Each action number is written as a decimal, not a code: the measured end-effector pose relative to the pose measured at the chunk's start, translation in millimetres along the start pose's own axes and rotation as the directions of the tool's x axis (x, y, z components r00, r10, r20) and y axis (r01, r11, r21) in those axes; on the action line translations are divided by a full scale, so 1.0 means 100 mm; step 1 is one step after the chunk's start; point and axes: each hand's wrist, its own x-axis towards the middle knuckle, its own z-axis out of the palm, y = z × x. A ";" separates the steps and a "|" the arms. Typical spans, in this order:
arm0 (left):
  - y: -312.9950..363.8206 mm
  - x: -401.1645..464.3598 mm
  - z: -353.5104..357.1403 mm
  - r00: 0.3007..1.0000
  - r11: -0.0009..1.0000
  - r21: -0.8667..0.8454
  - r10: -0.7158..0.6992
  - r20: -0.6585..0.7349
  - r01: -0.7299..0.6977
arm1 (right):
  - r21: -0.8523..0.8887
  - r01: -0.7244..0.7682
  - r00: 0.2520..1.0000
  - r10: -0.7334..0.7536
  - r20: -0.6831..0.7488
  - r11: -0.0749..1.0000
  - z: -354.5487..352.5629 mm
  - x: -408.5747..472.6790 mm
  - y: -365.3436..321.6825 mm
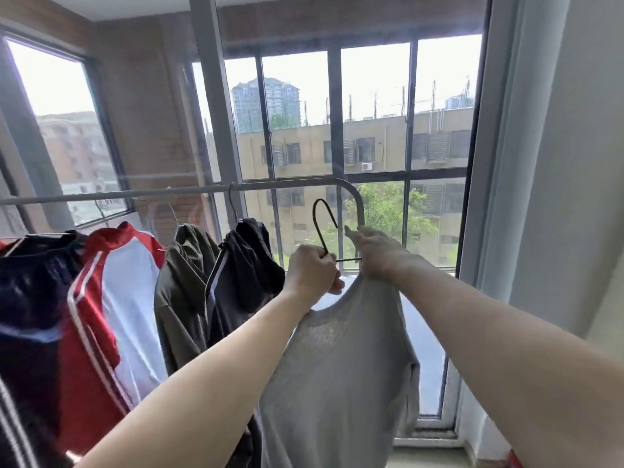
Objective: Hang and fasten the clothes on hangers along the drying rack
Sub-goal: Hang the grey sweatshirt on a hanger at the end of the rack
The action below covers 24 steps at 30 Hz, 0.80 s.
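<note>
From the head camera, both arms reach up toward the right end of the drying rack [202, 190], a grey metal rail that runs across in front of the window [371, 106] and bends down at its right corner. The left hand [312, 273] is closed in a fist round the neck of a dark wire hanger [322, 228], fingers curled tight together on the wire and on the left shoulder of a grey tank top [337, 366]. The hanger's hook stands upright and open, just below the rail's bend and not on it. The right hand [374, 253] pinches the top's other strap against the hanger's arm, fingers bunched on the cloth. The tank top hangs down between the forearms, its scooped neckline facing the camera.

Already on the rail, to the left, hang a black garment with white side stripes [243, 265], just beside the left hand, then an olive-green shirt [182, 285], a red and white jacket [114, 298] and a dark navy piece [30, 298] at the frame's edge. A pale curtain [499, 197] hangs along the right side of the window.
</note>
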 end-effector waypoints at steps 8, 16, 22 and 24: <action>0.19 -0.03 -0.27 0.993 0.989 0.141 0.047 -0.109 -0.032 | 0.042 -0.019 0.996 0.015 0.088 0.999 0.04 -0.17 -0.24; 0.19 0.44 -0.45 0.974 0.980 0.199 0.052 -0.219 -0.008 | 0.061 0.011 0.987 -0.021 0.161 0.998 0.09 0.14 -0.21; 0.07 1.00 -0.36 0.964 0.962 0.272 0.095 -0.249 -0.024 | 0.067 0.046 0.979 -0.058 0.196 0.997 0.14 0.69 -0.11; 0.04 1.21 -0.31 0.963 0.957 0.291 0.100 -0.249 -0.024 | 0.077 0.059 0.977 -0.073 0.201 0.995 0.13 0.83 -0.09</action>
